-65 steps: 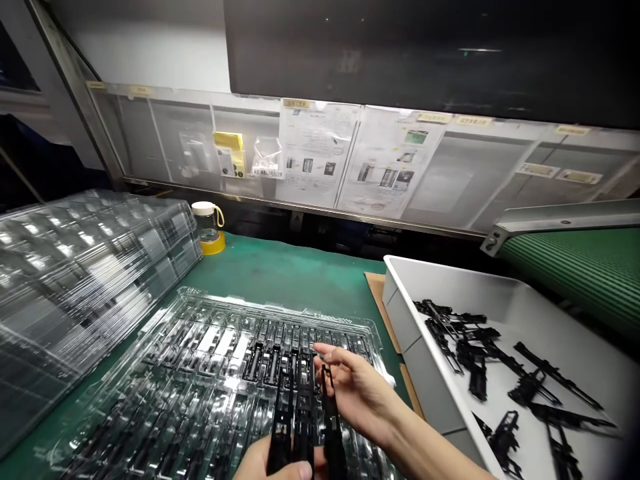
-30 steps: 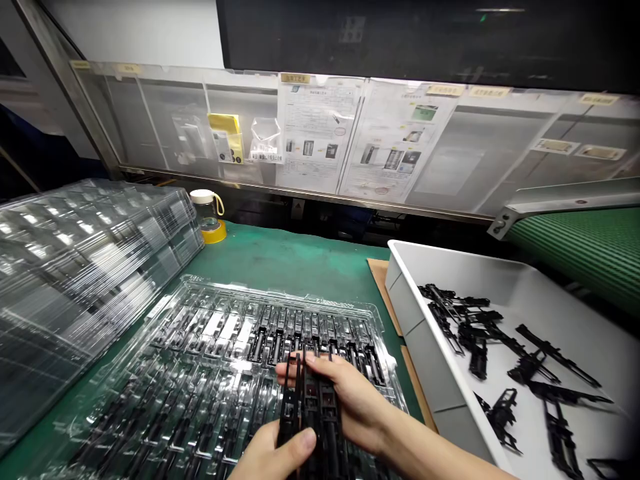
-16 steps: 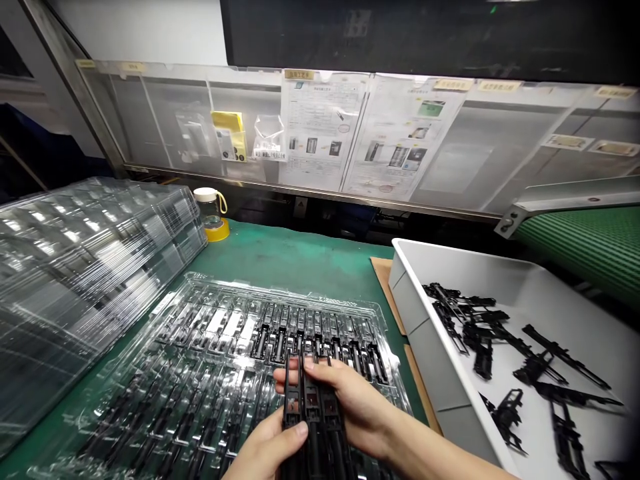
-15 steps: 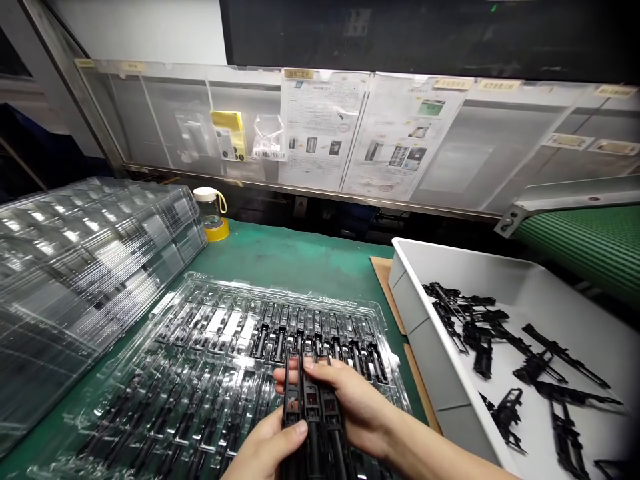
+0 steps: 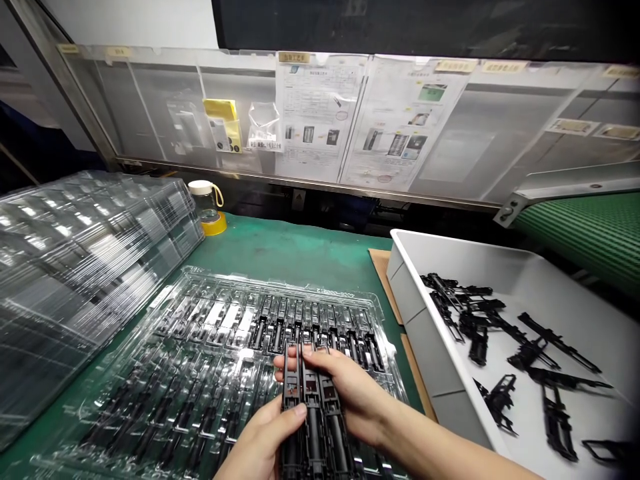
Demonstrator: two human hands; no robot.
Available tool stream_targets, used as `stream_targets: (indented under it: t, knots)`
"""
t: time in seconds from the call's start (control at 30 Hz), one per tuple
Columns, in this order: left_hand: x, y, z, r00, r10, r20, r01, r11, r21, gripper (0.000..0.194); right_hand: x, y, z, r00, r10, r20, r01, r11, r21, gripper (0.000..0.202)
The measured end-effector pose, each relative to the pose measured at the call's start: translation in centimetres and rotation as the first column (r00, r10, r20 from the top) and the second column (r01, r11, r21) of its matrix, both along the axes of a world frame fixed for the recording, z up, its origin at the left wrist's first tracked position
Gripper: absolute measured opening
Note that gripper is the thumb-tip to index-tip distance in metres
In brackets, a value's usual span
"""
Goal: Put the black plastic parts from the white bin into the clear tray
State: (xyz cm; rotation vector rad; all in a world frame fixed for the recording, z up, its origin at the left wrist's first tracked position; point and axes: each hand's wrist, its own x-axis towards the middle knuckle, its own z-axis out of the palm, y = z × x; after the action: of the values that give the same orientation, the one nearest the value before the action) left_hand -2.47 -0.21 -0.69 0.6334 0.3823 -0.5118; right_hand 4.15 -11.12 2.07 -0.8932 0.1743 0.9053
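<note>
Over the clear blister tray (image 5: 245,355) on the green desk (image 5: 295,247), the left hand (image 5: 267,430) and right hand (image 5: 353,390) share a snug grip on three slim black plastic frames (image 5: 313,430) (side by side).

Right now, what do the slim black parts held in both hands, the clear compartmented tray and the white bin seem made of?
Slim black parts: probably satin moulded plastic, by their openwork and soft highlights.
Clear compartmented tray: thin glossy plastic, see-through with sharp glare.
White bin: likely smooth plastic, rounded corners.
</note>
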Motion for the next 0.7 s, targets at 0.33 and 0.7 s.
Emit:
stream_targets:
  t: [0.33, 0.7]
  knots:
    - [0.2, -0.2, -1.0, 0.901, -0.103, 0.422, -0.017, 0.962, 0.272, 0.063, -0.7, 0.4, 0.4, 0.994, 0.000, 0.113, 0.016, 0.989, -0.144, 0.021]
    - [4.9, 13.7, 2.4, 0.943, -0.189, 0.272, -0.289, -0.069, 0.955, 0.044, 1.8, -1.5, 1.5, 0.969, 0.024, 0.245, -0.004, 0.997, -0.078, 0.028]
